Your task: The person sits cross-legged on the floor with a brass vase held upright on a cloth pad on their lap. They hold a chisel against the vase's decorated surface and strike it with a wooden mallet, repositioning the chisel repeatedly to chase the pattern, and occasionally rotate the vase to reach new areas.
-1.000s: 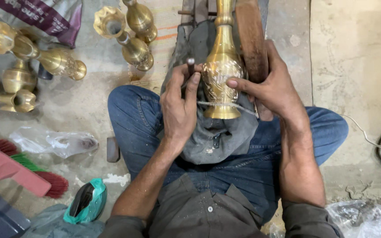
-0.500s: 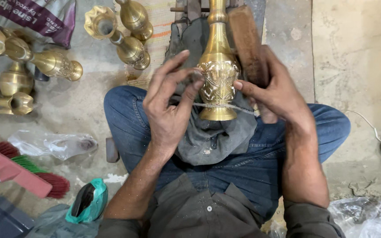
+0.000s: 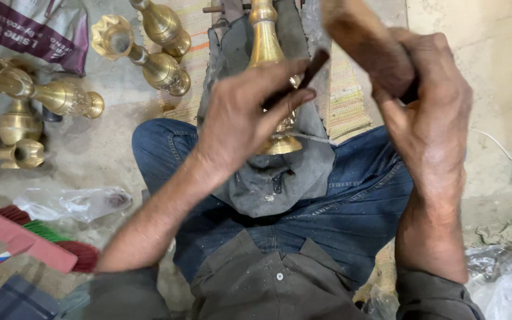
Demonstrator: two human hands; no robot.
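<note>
Brass gleamed at the centre of the view, where an engraved vase (image 3: 266, 56) lay lengthwise on a grey cloth (image 3: 280, 178) spread over the person's crossed, jean-clad legs, its flared foot toward the body and its slim neck pointing away. The left hand (image 3: 238, 115) was closed around a thin dark chisel-like tool (image 3: 306, 74), fingers pinched on its shaft, the tool held slanted over the vase's belly; whether its tip touched the metal could not be told. The right hand (image 3: 428, 106) was clenched on a worn wooden mallet (image 3: 365, 50), raised beside the vase and apart from it. A thin cord (image 3: 315, 137) ran across the cloth near the vase's foot. On the concrete floor to the left, several more brass vases (image 3: 149, 53) lay on their sides, some near a striped woven mat (image 3: 345, 101) under the work. Further left sat a printed sack (image 3: 25, 29), a crumpled clear plastic bag (image 3: 72, 204), and brushes with red and green bristles (image 3: 37, 237). A white cable (image 3: 505, 160) trailed across the floor on the right.
</note>
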